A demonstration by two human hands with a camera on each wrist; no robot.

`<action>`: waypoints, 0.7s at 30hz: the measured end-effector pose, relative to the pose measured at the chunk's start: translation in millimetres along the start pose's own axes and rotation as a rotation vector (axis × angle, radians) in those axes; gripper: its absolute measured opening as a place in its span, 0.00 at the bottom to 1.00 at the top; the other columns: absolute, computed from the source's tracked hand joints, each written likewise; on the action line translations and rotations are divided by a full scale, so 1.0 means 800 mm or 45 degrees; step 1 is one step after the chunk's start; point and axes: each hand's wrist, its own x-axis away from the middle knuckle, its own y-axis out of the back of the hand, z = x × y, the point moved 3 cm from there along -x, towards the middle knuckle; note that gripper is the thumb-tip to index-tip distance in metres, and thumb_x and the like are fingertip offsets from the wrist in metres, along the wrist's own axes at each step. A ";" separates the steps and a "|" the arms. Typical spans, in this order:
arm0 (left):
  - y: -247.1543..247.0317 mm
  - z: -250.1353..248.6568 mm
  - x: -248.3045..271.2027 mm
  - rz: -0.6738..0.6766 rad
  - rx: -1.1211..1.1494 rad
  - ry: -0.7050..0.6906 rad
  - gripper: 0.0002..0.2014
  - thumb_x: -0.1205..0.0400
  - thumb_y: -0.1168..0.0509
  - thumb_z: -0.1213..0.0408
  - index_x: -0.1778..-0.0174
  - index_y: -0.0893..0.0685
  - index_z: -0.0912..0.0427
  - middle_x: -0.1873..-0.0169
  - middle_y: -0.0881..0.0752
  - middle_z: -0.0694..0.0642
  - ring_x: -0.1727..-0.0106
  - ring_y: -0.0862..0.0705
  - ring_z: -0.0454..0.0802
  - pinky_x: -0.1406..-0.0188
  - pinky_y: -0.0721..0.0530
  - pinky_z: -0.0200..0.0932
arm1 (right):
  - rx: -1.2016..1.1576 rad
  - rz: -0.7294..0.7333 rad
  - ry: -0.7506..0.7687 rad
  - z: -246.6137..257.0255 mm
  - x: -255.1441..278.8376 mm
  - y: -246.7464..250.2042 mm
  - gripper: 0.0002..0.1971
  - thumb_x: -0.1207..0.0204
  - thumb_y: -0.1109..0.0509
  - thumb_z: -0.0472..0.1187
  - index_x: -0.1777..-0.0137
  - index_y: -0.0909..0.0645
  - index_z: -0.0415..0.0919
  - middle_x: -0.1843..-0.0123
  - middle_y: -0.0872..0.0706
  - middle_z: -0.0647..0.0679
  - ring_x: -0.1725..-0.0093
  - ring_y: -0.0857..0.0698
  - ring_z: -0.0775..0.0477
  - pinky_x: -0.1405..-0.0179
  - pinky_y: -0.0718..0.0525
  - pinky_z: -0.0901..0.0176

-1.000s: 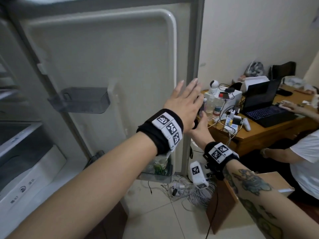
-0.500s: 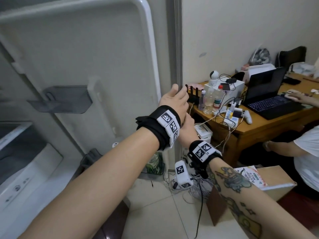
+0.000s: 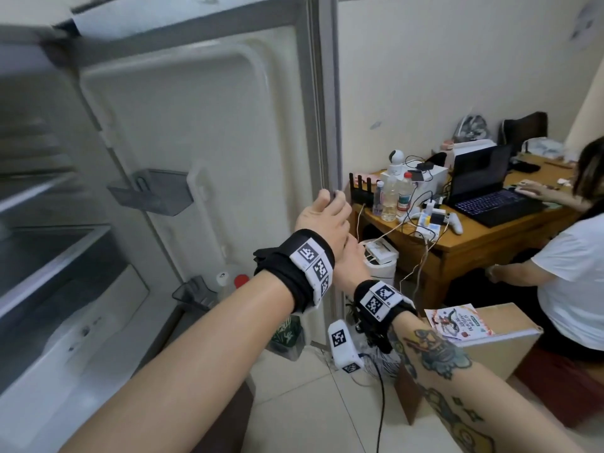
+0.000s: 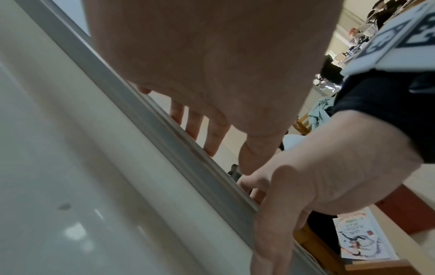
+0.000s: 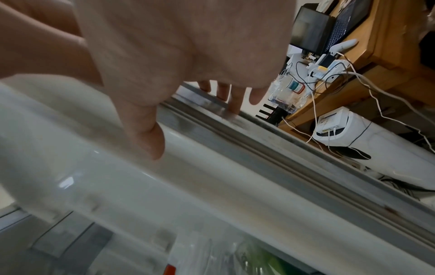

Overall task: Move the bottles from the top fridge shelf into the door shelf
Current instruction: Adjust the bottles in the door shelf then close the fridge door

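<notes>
Both forearms reach forward to the free edge of the open fridge door [image 3: 202,132]. The left hand [image 3: 322,225] lies above and partly over the right hand [image 3: 351,256]. In the left wrist view, the left fingers [image 4: 215,134] curl over the grey door edge, so the hand grips it. The right hand sits just below on the same edge; in the right wrist view its fingers [image 5: 234,101] hook round the edge and the thumb lies on the white inner liner, also a grip. Both wrists carry black bands with printed markers.

Low on the door, the door shelf [image 3: 192,294] holds bottles [image 3: 241,282]: a white cap and a red cap show above the left forearm, and a green-labelled container stands below the left wrist. Higher on the door liner is a small grey bin [image 3: 153,194]. At left, the fridge interior [image 3: 49,223] shows its shelves, blurred; what rests on the top shelf cannot be made out.

Beyond the door edge stands a wooden table [image 3: 483,237] with cables, clear bottles, a white camera, a game controller and a laptop [image 3: 487,188]. A second person [image 3: 575,266] in a white shirt sits at the table, one hand beside the laptop. A cardboard box [image 3: 490,341] with a printed leaflet on it stands on the tiled floor nearby.
</notes>
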 end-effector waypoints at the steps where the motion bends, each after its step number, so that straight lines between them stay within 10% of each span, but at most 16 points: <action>1: 0.000 -0.002 0.017 -0.063 -0.005 0.004 0.23 0.15 0.49 0.58 0.24 0.26 0.61 0.22 0.32 0.61 0.18 0.41 0.57 0.39 0.56 0.64 | -0.004 -0.012 0.010 0.006 0.019 -0.002 0.42 0.25 0.29 0.52 0.15 0.43 0.43 0.18 0.34 0.39 0.21 0.31 0.36 0.22 0.32 0.36; 7: -0.006 -0.015 0.145 -0.071 0.249 0.136 0.24 0.13 0.50 0.61 0.22 0.31 0.65 0.17 0.41 0.63 0.15 0.50 0.59 0.22 0.51 0.60 | 0.107 -0.090 -0.057 0.023 0.128 -0.044 0.30 0.16 0.38 0.53 0.18 0.40 0.44 0.22 0.31 0.38 0.23 0.30 0.34 0.27 0.30 0.39; 21: -0.063 0.018 0.420 0.026 0.541 0.644 0.36 0.16 0.41 0.56 0.14 0.50 0.55 0.14 0.55 0.62 0.14 0.52 0.56 0.24 0.47 0.61 | 0.004 0.179 0.344 0.122 0.336 -0.194 0.38 0.20 0.30 0.45 0.16 0.43 0.35 0.19 0.33 0.35 0.21 0.31 0.35 0.20 0.32 0.40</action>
